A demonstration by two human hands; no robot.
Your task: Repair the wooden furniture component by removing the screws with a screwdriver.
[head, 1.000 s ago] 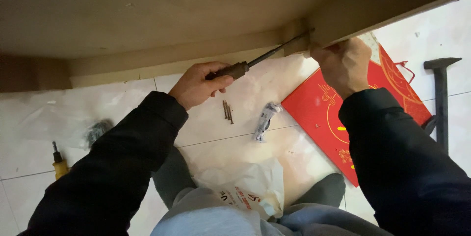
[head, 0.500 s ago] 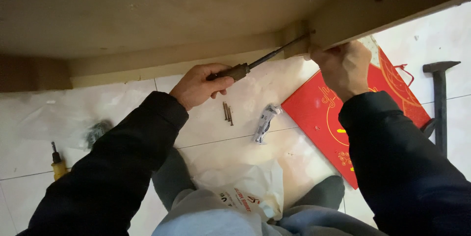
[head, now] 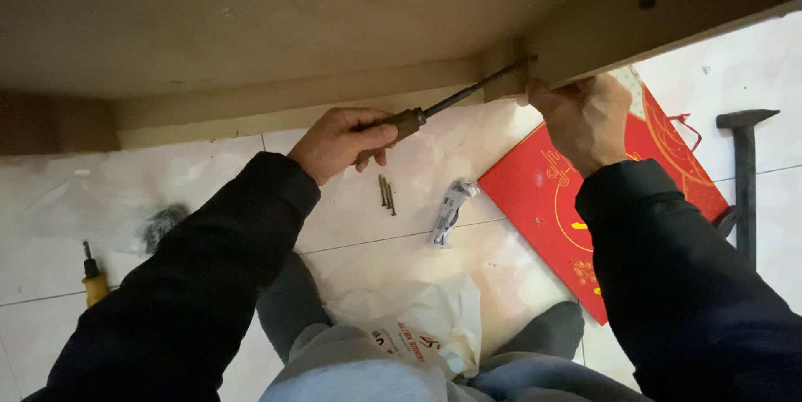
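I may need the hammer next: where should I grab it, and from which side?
Grip the hammer along its dark straight handle, below the head. It lies flat on the tiled floor with its head away from you, beside the red bag, so come from above with the right hand, which is closer.

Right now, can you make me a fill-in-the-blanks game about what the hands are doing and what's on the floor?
1. The left hand grips the handle of a ____.
2. The right hand presses against the ____ beam above it.
3. The flat bag lying on the floor tiles under the right arm is coloured ____.
4. Far right on the floor lies a dark ____.

Missing words: screwdriver; wooden; red; hammer.
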